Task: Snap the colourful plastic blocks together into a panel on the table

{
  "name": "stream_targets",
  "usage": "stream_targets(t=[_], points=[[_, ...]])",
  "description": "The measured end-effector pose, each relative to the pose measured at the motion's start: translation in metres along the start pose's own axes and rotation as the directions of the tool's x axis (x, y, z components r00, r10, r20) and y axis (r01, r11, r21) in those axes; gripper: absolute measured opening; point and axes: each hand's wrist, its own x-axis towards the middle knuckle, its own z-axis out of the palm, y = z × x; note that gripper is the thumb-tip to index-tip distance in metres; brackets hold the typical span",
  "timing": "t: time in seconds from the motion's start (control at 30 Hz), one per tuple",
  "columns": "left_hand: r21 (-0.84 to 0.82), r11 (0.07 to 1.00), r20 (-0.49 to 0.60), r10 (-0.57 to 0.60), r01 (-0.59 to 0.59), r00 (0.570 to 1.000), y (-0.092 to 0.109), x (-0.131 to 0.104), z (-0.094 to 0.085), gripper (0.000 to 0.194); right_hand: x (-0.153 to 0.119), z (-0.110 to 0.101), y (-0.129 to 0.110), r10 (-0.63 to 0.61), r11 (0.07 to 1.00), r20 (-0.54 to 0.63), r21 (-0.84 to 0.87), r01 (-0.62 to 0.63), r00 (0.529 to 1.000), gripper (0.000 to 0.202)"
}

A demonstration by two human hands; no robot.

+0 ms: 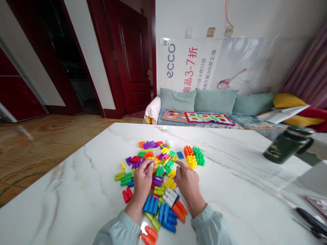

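Note:
Colourful plastic bullet-shaped blocks lie in a loose pile on the white marbled table (84, 177). My left hand (143, 178) is over the pile's left part, fingers curled and pinched together; what they hold, if anything, is hidden. My right hand (187, 180) is at the pile's right side with its index finger pointing to the pile and the other fingers curled in. Between the hands lie green blocks (159, 171) and a purple block (157, 180). Beyond my right hand stand grouped orange (188, 150), yellow (191, 162) and green blocks (198, 156). Blue blocks (151, 205) lie nearer me.
A dark green flask (287, 144) stands at the table's right. Scissors with black handles (310, 219) and a framed flat object (318, 205) lie at the right edge. Past the table is a sofa with cushions (216, 101); a red door (131, 54) is at the left.

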Motion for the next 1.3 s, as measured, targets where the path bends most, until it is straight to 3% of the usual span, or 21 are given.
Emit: stream_targets(t=[0.1,0.23,0.3,0.37,0.47,0.6,0.77,0.9,1.0,1.1,1.3], points=[[0.136,0.989,-0.037,0.066,-0.061,0.997,0.0,0.001,-0.002,0.026,-0.003,0.005,-0.001,-0.085,0.985,-0.005,0.148,0.085,0.996,0.026],[0.394,0.88,0.188,0.204,-0.264,0.961,0.009,-0.002,-0.003,0.032,-0.002,0.013,0.002,-0.114,0.963,-0.03,0.242,0.118,0.993,0.026],[0.495,0.799,0.3,0.212,-0.342,0.93,0.014,-0.005,-0.002,0.043,0.0,0.017,0.004,-0.124,0.95,-0.041,0.285,0.13,0.991,0.027],[0.55,0.755,0.342,0.186,-0.357,0.921,0.016,-0.006,-0.001,0.047,0.001,0.021,0.005,-0.139,0.932,-0.057,0.33,0.15,0.989,0.027],[0.581,0.738,0.325,0.177,-0.344,0.929,0.011,-0.006,0.0,0.044,0.003,0.028,0.007,-0.157,0.894,-0.084,0.412,0.178,0.984,0.029],[0.566,0.737,0.284,0.247,-0.37,0.927,0.001,-0.002,0.001,0.038,0.005,0.035,0.008,-0.142,0.834,-0.122,0.52,0.186,0.982,0.03],[0.415,0.82,0.124,0.378,-0.394,0.917,-0.002,0.001,0.0,0.028,0.007,0.035,0.008,-0.118,0.786,-0.145,0.591,0.182,0.982,0.03],[0.361,0.88,0.043,0.315,-0.309,0.948,0.002,0.002,-0.005,0.028,0.005,0.027,0.006,-0.104,0.846,-0.092,0.516,0.137,0.99,0.029],[0.372,0.895,0.067,0.241,-0.248,0.968,0.003,0.002,-0.008,0.037,0.001,0.018,0.003,-0.068,0.916,-0.025,0.394,0.072,0.997,0.027],[0.397,0.883,0.082,0.236,-0.249,0.968,0.003,0.001,-0.009,0.035,-0.001,0.005,0.001,-0.064,0.962,0.052,0.271,0.047,0.997,0.026],[0.386,0.886,0.112,0.23,-0.256,0.967,0.004,0.001,-0.006,0.025,-0.001,-0.016,0.008,-0.192,0.979,0.229,0.116,0.169,0.954,0.024]])
